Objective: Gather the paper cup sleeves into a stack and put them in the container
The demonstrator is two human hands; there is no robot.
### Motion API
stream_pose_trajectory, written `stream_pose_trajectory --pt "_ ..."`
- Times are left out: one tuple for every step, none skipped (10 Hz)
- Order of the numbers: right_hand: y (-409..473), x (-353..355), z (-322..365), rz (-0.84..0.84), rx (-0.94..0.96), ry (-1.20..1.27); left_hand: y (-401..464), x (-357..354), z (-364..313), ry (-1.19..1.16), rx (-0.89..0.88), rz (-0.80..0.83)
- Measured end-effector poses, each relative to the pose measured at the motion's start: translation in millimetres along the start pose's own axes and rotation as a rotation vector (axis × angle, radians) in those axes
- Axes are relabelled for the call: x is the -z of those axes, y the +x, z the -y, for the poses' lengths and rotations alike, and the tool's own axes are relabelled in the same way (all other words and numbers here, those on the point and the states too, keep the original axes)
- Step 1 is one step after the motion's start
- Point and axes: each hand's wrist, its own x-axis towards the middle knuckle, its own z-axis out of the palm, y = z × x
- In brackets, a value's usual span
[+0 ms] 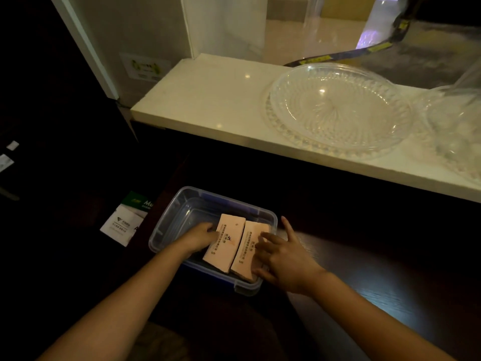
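Two sleeve stacks in the container, both hands on them.

Sleeve stacks (226, 243) lie side by side inside the clear plastic container (166, 225), at its right end; the left stack is tilted up on the right one. Left hand (200, 237) is inside the container, fingers curled against the left stack's edge, whether it actually clamps it I cannot tell. Right hand (283, 259) lies open, fingers spread on the right stack. A leaflet (125, 222) sits just left of the container, a glass dish (338, 110) on the pale counter (208, 95) beyond it.
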Motion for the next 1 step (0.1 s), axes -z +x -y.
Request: stream_pose_trajectory --pt "2.9 11.8 2.8 -0.03 -0.024 0.029 -17.3 16.3 -5.6 0.04 -0.031 -0.158"
